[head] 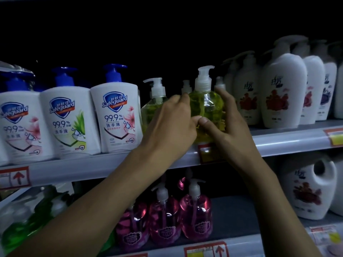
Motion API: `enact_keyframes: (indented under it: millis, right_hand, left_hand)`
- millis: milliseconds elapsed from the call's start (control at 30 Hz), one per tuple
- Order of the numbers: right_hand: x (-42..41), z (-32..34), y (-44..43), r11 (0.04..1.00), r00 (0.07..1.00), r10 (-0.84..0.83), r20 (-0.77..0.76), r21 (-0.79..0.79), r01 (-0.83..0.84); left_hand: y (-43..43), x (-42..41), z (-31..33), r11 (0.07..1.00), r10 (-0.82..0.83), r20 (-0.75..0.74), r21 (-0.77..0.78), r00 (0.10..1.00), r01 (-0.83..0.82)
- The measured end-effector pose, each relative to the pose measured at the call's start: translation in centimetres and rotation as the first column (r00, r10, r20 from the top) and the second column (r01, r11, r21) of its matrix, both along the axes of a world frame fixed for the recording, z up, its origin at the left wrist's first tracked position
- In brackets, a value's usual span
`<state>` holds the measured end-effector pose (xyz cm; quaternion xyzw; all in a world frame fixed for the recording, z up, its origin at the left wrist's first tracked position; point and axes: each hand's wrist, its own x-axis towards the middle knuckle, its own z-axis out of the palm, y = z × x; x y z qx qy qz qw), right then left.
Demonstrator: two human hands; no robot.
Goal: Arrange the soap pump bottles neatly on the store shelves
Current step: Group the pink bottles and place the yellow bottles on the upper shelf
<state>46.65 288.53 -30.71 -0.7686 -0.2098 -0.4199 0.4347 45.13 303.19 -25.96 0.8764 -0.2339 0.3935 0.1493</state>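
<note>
Item in my view: left hand [172, 123] and right hand [228, 130] clasp one clear green pump bottle [206, 106] with a white pump, fingers [225, 95] curled round its sides, thumbs meeting in front. It stands upright at the front edge of the upper shelf [92, 167], between a matching green bottle [152, 106] and tall white bottles [282, 97]. Safeguard bottles [115, 117] stand further left, pink bottles [194, 214] below; the space behind is dark.

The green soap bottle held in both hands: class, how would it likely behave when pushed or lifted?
The green bottle looks nearly full, so probably heavy for its size. Its smooth clear plastic may slip. The tall pump suggests it could tip if pushed high.
</note>
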Motion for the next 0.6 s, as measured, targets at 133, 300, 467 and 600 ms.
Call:
enact_keyframes:
  millis: [133, 300, 467, 600]
  right_hand:
    - [0.3, 0.0, 0.1, 0.999, 0.999, -0.041, -0.027, -0.026, 0.04]
    - [0.2, 0.1, 0.4, 0.992, 0.99, -0.102, -0.102, -0.079, 0.094]
    - [0.3, 0.0, 0.4, 0.973, 0.975, -0.189, -0.115, -0.156, 0.17]
    - [0.7, -0.3, 0.8, 0.931, 0.947, -0.314, -0.068, -0.216, 0.293]
  left_hand:
    - [0.8, 0.0, 0.8, 1.0, 0.012, -0.02, 0.028, 1.0, -0.011]
    - [2.7, -0.9, 0.8, 0.982, 0.18, 0.074, 0.039, 0.981, -0.183]
    - [3.8, 0.0, 0.6, 0.937, 0.326, -0.041, 0.144, 0.945, -0.317]
    - [4.0, 0.7, 0.9, 0.941, 0.303, -0.02, 0.163, 0.953, -0.296]
